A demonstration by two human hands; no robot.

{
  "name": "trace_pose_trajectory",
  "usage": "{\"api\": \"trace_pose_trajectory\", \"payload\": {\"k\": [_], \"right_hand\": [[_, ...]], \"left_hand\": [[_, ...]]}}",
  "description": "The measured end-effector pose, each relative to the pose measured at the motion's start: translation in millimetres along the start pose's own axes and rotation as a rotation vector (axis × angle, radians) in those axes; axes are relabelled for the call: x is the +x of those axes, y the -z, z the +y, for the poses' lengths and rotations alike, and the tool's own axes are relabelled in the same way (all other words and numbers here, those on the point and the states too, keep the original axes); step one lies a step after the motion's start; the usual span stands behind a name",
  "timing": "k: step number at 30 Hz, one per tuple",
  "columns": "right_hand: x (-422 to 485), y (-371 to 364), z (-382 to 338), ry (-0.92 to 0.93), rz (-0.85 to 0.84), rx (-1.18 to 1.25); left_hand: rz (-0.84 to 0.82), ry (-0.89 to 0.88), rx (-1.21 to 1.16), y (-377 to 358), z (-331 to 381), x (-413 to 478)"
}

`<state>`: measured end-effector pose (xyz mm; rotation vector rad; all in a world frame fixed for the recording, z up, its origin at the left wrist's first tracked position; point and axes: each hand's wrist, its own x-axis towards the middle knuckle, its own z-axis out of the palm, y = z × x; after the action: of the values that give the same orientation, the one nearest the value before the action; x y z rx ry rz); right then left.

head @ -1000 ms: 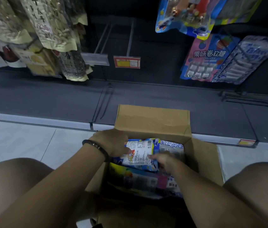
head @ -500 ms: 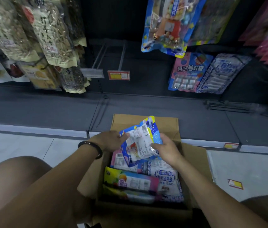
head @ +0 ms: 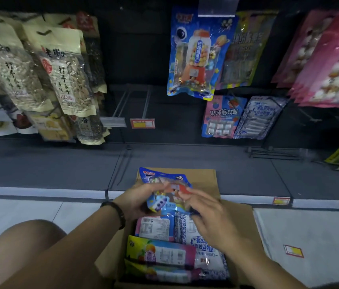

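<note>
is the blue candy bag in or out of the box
Out: left hand and right hand hold the blue candy bag above the cardboard box.

Candy bag [head: 165, 189]: blue printed pouch, slightly blurred.
Pose: front upward, tilted.
Place: lower centre of frame, raised above the open cardboard box [head: 197, 178].

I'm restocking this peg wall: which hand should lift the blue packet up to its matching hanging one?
Probably the right hand: it grips the blue packet, and the matching hanging packet is up on its side. The left hand holds the packet's left edge.
</note>
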<state>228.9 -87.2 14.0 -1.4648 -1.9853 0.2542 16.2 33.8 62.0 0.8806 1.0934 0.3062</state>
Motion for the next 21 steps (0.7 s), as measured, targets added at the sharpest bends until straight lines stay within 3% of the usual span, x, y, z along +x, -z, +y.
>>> {"api": "trace_pose_trajectory", "payload": {"k": [4, 8, 10, 15, 21], "right_hand": [[-4.3, 16.6, -2.2, -0.136, -0.153, 0.193], [9.2, 32.5, -4.3, -0.472, 0.058, 0.415], [17.0, 39.0, -1.1, -0.536, 0.121, 0.561], [38.5, 59.1, -9.0, -0.478, 0.228, 0.698], [72.1, 77.2, -23.4, -0.382, 0.315, 0.617]], "left_hand": [[0.046, -0.162, 0.027, -0.7, -3.9, 3.1], [-0.012, -0.276, 0.106, -1.1, -2.1, -2.3], [-0.065, -0.329, 0.117, -4.7, -1.1, -5.9], [-0.129, -0.470, 0.087, -14.9, 10.7, -6.7], [0.059, -0.653, 0.140, -32.1, 54.7, -18.5]]}}
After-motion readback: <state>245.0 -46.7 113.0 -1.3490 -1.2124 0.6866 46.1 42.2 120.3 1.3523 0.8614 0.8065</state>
